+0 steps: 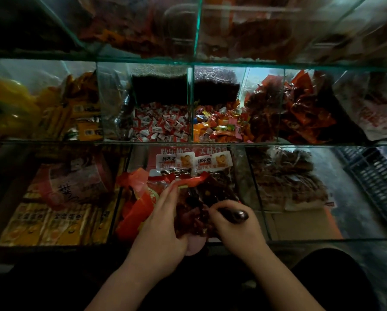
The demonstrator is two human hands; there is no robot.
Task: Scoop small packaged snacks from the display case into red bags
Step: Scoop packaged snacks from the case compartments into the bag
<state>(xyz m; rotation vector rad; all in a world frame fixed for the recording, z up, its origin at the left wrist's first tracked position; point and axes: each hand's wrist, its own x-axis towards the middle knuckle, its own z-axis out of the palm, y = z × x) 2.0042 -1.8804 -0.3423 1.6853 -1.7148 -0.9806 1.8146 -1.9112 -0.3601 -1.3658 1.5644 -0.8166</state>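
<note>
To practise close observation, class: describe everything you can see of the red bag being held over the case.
The bag is thin, see-through red plastic, crumpled, with a bright red rim at its far edge. Dark reddish packets show through its wall. The left hand grips its left side. The right hand, gripping a dark glossy scoop, touches its right side. It hangs over the front middle compartment, in front of white-labelled packs. Its bottom is hidden.

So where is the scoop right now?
Low in the head view, just right of centre: the scoop is gripped by its dark handle in the right hand, against the red bag the left hand holds.
</note>
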